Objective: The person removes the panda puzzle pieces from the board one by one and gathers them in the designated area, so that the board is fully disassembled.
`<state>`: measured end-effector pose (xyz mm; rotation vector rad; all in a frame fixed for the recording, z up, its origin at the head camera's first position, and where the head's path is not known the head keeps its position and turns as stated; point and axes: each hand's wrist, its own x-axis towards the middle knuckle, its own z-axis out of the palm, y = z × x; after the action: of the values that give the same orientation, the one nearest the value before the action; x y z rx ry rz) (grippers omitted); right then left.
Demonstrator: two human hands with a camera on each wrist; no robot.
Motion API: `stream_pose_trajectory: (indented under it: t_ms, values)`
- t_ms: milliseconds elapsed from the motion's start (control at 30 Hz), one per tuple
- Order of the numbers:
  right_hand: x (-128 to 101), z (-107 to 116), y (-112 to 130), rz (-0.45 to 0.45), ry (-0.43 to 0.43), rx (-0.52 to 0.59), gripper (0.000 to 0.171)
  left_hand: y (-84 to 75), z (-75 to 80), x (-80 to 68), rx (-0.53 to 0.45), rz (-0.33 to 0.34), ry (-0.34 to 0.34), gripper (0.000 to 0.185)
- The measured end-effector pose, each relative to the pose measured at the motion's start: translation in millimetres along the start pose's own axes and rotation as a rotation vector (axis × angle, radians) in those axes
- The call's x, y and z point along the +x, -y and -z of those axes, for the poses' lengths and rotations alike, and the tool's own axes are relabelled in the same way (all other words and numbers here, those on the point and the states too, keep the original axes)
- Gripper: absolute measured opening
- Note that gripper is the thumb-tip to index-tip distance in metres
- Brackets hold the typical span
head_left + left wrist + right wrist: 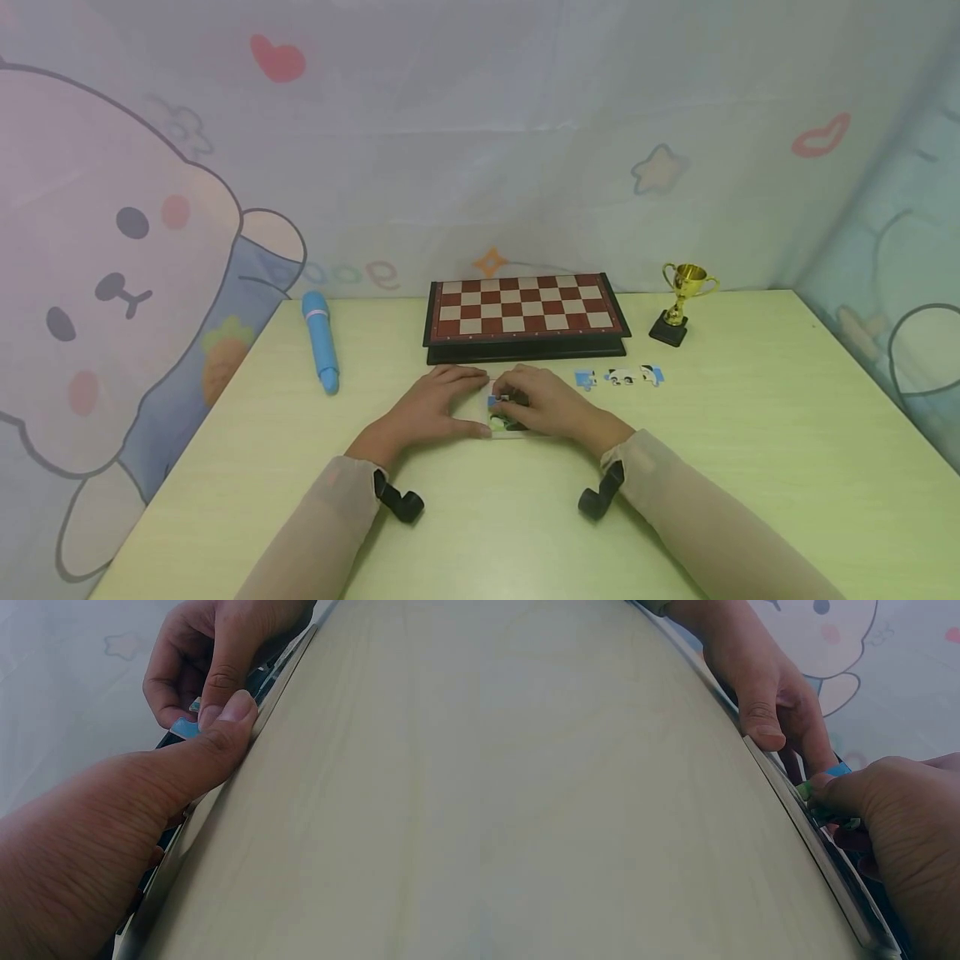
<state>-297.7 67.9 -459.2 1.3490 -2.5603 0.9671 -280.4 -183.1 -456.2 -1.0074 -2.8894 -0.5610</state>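
Right hand (543, 402): thumb and fingertips pinch a blue-edged jigsaw piece (184, 727) above the puzzle board, knuckles bent, palm facing down.
Left hand (435, 407): not gripping – fingers extended and spread from the thumb, the thumb tip at the near left corner of the board, the fingertips by its far left corner.
Pinched piece: over the left part of the board, tilted up in the left wrist view; whether its lower edge touches the board, I cannot tell.
Puzzle board (513, 435): flat on the pale table (480, 533) between the hands, pale-rimmed, with green and dark picture areas showing; the right hand hides much of it.
Loose pieces: three in a row right of the board – a blue one (584, 379), a black-and-white one (621, 377), a blue, white and black one (651, 375).
Chessboard (525, 308): just beyond the puzzle, checked red-brown and cream, black-sided.
Gold trophy cup (684, 287): upright on its black base, right of the chessboard.
Blue tube (321, 342): lying at the far left.
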Motion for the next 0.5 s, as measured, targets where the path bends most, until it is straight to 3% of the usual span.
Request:
stream_pose_trajectory:
  t_ms: [500]
  values:
    - [-1.1, 0.3, -2.1, 0.049, -0.046, 0.039, 0.013, -0.3, -1.0, -0.4, -0.008, 0.007, -0.009, 0.088]
